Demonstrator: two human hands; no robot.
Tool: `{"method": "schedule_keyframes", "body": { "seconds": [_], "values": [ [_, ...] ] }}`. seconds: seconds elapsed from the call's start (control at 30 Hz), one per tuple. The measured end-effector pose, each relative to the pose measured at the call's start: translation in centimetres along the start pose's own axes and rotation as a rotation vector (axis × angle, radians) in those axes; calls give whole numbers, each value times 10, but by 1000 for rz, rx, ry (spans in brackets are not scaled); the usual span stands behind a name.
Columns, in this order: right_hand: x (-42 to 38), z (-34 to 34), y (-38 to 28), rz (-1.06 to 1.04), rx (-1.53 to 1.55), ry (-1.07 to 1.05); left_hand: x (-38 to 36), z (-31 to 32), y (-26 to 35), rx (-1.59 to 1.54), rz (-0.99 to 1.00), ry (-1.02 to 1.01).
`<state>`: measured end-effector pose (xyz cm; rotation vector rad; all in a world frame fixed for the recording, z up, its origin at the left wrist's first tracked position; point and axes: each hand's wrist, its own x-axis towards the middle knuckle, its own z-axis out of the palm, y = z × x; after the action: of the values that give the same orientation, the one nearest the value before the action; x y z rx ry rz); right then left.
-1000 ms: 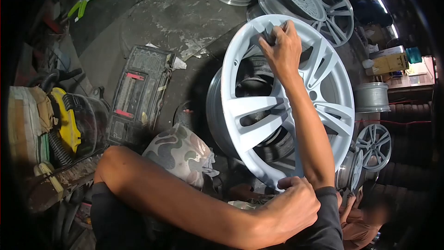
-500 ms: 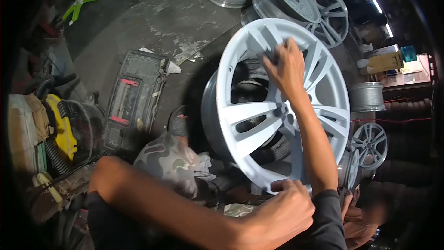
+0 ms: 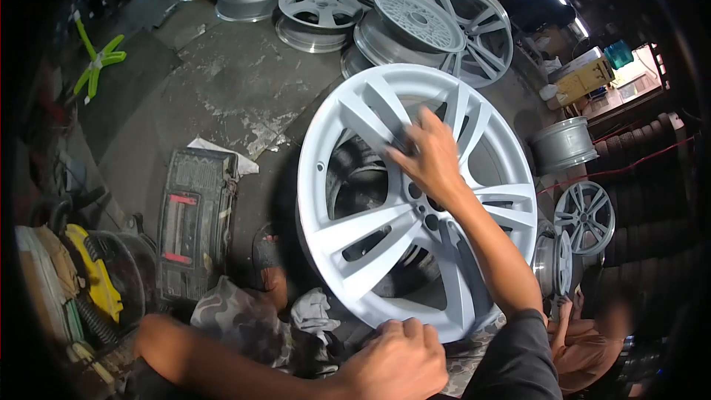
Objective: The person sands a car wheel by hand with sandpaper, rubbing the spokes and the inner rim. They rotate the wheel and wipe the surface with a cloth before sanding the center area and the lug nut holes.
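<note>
A silver-grey alloy wheel rim (image 3: pixel 370 279) with paired spokes stands tilted in front of me, its face turned up toward me. My left hand (image 3: pixel 400 361) is closed over its near lower edge. Above the spokes near the hub, my right hand (image 3: pixel 433 159) has its fingers bent together around something dark at the upper-left spoke. Motion blur hides what that dark thing is. Through the gaps between the spokes, a dark tyre-like ring (image 3: pixel 355 178) shows behind or under the rim.
A black toolbox (image 3: pixel 196 226) with red latches lies on the floor at left. More rims (image 3: pixel 318 11) stand at the back, and another rim (image 3: pixel 585 216) at right. A person (image 3: pixel 592 344) sits at lower right. A yellow-and-black machine (image 3: pixel 96 274) is at far left.
My right hand has moved along the spoke, closer to the hub. The rim now faces me more fully and lies lower and further left in view, as the camera has also shifted.
</note>
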<state>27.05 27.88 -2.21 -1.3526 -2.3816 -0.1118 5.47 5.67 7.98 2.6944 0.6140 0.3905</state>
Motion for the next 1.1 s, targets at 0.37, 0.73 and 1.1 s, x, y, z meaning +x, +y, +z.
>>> {"method": "schedule_keyframes", "body": {
  "seconds": [0.37, 0.73, 1.1],
  "values": [
    [-176, -124, 38, 684, 118, 83, -9, 1, -23, 10, -228, -19],
    [-231, -150, 27, 659, 119, 461, 64, 21, -121, -122, -415, 343],
    [-292, -191, 20, 698, 100, 571, 98, 65, -204, -284, -839, 333]
  ]
}}
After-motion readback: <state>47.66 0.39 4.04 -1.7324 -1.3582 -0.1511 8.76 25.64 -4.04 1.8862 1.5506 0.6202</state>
